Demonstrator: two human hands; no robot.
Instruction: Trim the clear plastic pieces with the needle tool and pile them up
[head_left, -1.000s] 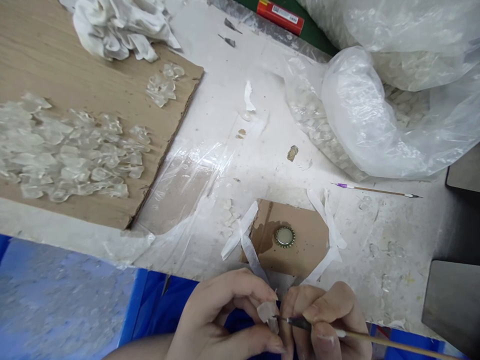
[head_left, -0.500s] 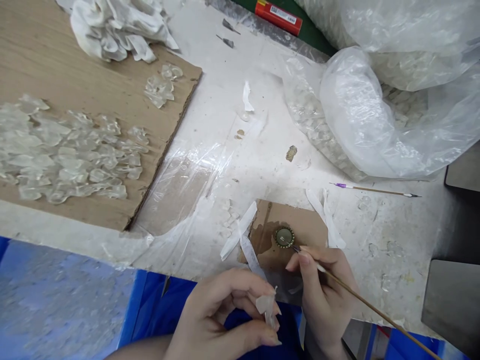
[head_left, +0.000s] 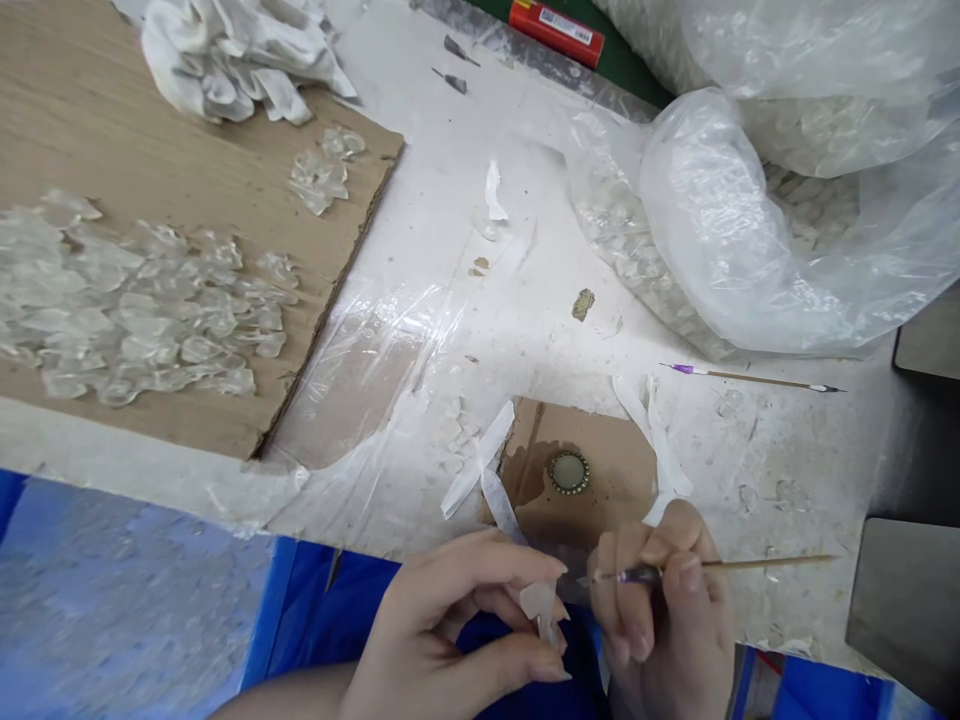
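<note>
Between thumb and fingers, my left hand (head_left: 457, 625) pinches a small translucent plastic piece (head_left: 541, 605) at the table's front edge. My right hand (head_left: 667, 600) is closed around a thin brush-like stick (head_left: 765, 563), its dark tip end turned toward the left hand; motion smears that tip. Just beyond both hands lies a small brown cardboard piece (head_left: 615, 455) with a dark wet patch. On it rests a round bottle cap (head_left: 569, 472) with a crimped rim and a pale greyish inside. Neither hand touches the cap.
Many clear plastic pieces (head_left: 150, 310) are heaped on a large cardboard sheet (head_left: 225, 165) at left, beside a crumpled white cloth (head_left: 232, 60). Filled plastic bags (head_left: 720, 220) stand at back right. A second thin stick (head_left: 765, 380) and white tape strips (head_left: 480, 460) lie nearby.
My right hand has lifted the stick's tip out of the bottle cap and drawn it back toward me, turning it leftward. The left hand stays almost in place, still holding the plastic piece.
</note>
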